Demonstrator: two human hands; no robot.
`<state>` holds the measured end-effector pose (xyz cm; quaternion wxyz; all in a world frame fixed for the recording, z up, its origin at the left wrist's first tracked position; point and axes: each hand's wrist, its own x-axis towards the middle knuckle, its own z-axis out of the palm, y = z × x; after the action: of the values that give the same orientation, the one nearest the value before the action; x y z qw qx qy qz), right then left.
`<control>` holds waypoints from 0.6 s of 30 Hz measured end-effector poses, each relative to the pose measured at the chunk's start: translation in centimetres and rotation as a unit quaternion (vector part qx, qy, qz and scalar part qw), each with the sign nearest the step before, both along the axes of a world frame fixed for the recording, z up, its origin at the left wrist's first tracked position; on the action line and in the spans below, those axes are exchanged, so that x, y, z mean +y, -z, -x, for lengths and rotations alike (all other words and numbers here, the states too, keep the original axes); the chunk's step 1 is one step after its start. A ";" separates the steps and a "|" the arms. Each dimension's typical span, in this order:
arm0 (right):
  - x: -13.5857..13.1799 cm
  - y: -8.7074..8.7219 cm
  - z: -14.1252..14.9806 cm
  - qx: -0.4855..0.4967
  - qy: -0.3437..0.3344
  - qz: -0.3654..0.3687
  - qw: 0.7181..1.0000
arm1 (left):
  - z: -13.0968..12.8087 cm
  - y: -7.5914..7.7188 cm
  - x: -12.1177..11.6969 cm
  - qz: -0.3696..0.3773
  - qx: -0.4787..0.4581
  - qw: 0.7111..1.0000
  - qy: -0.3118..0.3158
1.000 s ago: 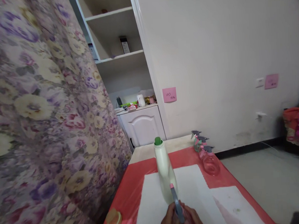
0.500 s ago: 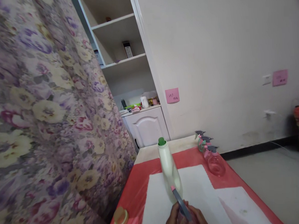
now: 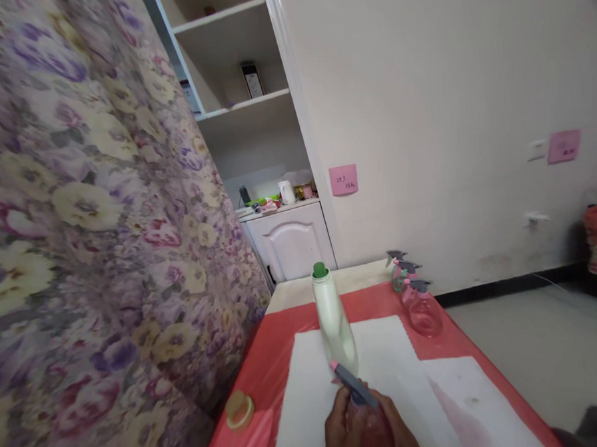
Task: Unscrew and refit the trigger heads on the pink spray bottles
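Note:
At the bottom of the head view, my left hand (image 3: 339, 421) and my right hand (image 3: 396, 428) are both closed around a pink spray bottle (image 3: 370, 436). Its grey trigger head (image 3: 356, 385) with a pink nozzle tilts toward the upper left. The bottle's lower part runs out of the frame. Just beyond it stands a tall pale green jug (image 3: 334, 325), upright, its mouth uncapped with a green spout showing. A round cap (image 3: 239, 410) in tan and pale green lies on the red cloth at the left.
Several spray bottles, the nearest a pink one (image 3: 425, 315), stand in a row along the table's right side. White sheets (image 3: 384, 339) cover part of the red cloth (image 3: 270, 348). A floral curtain (image 3: 105, 260) hangs at the left; a shelf cabinet (image 3: 294, 240) stands behind.
My hands and the spray bottle have shifted slightly left and up in view, and the nozzle leans further left. The camera view has tilted a little downward.

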<state>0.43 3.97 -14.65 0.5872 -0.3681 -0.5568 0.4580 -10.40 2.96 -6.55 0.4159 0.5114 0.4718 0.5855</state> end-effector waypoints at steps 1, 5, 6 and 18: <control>-0.2 -0.3 -0.2 -0.010 -0.007 -0.008 1.000 | -0.2 -0.2 -0.1 0.000 0.015 1.000 -0.009; -0.8 -1.1 -0.9 -0.057 -0.031 -0.028 0.998 | -1.3 -0.5 -0.3 0.001 0.039 0.996 -0.085; -0.9 -1.3 -1.1 -0.061 -0.029 -0.024 0.997 | -1.6 -0.4 -0.4 0.002 0.041 0.994 -0.100; -1.3 -2.0 -1.3 -0.106 -0.011 -0.011 0.994 | -2.1 -0.9 -1.3 -0.004 0.048 0.995 -0.085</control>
<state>1.76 2.62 -12.63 0.5235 -0.4020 -0.6250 0.4168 -8.27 1.67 -5.70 0.3394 0.4985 0.5305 0.5957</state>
